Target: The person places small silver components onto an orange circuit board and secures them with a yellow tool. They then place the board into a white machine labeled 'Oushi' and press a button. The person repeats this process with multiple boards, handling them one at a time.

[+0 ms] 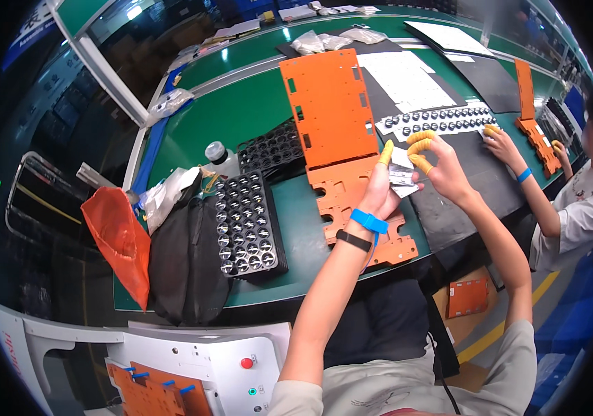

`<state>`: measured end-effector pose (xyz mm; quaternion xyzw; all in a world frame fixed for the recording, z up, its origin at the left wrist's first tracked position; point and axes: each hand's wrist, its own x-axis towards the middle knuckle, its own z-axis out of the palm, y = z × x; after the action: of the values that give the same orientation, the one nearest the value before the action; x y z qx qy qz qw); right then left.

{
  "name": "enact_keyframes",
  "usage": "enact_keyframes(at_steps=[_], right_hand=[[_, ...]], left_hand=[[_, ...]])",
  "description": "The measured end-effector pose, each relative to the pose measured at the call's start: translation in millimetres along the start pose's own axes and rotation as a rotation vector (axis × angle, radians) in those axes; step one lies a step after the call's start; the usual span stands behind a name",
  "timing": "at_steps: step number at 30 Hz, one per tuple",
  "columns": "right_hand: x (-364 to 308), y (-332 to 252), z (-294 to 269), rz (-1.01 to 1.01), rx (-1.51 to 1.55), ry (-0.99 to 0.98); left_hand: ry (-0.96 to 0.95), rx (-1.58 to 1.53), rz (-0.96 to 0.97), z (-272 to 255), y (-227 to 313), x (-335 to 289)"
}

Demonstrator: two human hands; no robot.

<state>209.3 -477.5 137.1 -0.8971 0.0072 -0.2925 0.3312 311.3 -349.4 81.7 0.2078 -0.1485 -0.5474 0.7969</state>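
My left hand (379, 195), with a yellow finger cot on the thumb and a blue wrist strap, is closed around small silvery-white pieces (401, 173). They look flat and shiny, and their kind cannot be made out. Close beside them, my right hand (447, 170) has its fingers in yellow cots curled in a pinch; whatever is between the fingertips is too small to tell. Beneath my left hand lies an orange fixture plate (341, 186) with cut-outs. Its orange lid (331, 104) stands raised at the far side.
A black tray (246, 225) of round shiny parts sits left, near a clear bottle (219, 156) and a red bag (118, 236). Right of the fixture, a white strip (442, 122) of round black parts lies on a black mat (466, 187). A co-worker's hand (503, 147) reaches there.
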Motion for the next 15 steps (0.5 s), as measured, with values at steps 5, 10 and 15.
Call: enact_keyframes(at_steps=[5, 10, 15], right_hand=[[13, -40, 16, -0.054, -0.140, 0.271], [1, -150, 95, -0.340, 0.115, -0.006], [0, -216, 188, -0.421, 0.008, -0.373]], left_hand=[[0.039, 0.069, 0.043, -8, -6, 10], [0.108, 0.103, 0.125, -16, -18, 14], [0.146, 0.061, 0.160, -24, -11, 14]])
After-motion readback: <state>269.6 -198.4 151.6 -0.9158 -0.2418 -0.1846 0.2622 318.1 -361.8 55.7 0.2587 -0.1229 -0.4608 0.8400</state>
